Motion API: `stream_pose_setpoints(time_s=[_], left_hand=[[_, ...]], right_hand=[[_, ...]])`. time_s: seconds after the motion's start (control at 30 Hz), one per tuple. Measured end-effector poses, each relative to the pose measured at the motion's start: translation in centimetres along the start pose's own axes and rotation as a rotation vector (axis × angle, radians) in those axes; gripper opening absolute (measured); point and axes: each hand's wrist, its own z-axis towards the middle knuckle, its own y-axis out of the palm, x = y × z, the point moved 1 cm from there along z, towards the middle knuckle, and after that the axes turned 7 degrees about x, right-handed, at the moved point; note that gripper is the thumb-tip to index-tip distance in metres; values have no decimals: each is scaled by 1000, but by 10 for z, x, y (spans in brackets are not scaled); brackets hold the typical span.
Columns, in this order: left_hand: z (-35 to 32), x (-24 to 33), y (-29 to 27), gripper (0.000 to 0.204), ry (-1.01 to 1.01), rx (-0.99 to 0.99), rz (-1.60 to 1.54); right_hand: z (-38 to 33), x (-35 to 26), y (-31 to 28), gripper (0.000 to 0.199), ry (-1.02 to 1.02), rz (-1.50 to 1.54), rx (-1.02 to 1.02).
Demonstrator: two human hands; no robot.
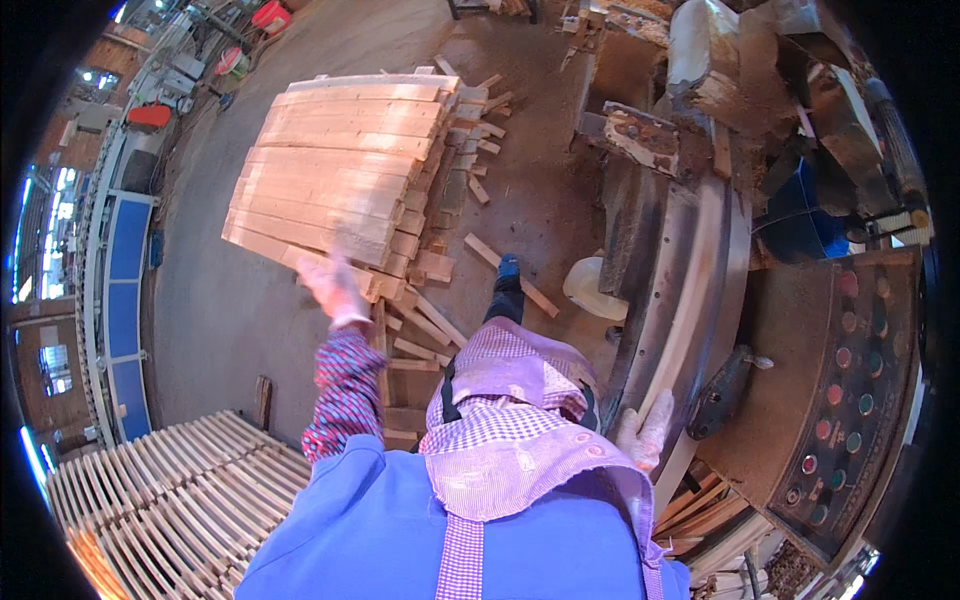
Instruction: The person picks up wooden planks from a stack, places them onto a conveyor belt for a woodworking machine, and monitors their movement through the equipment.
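My left hand [335, 288] reaches out over the near edge of a stack of pale boards [330, 165]. Motion blurs it, but its fingers look stretched apart, and I see nothing held in them. My right hand [645, 435], in a light glove, is at the near end of a long, pale wooden strip [682, 315]. Thumb and fingers lie on either side of that strip, which runs along the metal bed [648, 275] of a machine on my right. The underside of the grip is hidden.
A panel with coloured buttons [838, 420] stands at far right. Curved wooden slats [180, 500] are piled at lower left. Loose offcuts [430, 315] lie by my foot, near a whitish container [595, 290]. A blue-panelled machine [126, 300] lines the left side.
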Motion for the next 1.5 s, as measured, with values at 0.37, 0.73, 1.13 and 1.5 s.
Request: stream_pose_setpoints(time_s=[0.37, 0.73, 1.13, 1.5], left_hand=[[112, -160, -43, 38, -772, -214, -842], [-96, 68, -43, 43, -361, -407, -966], [-249, 123, 82, 50, -479, -1242, -839], [-220, 112, 83, 30, -512, -1111, -739]], right_hand=[[319, 11, 104, 49, -488, -352, 129], [119, -177, 71, 62, -364, 1147, -784], [-16, 1, -9, 67, -42, 173, -93], [275, 37, 89, 55, -446, -512, 291]])
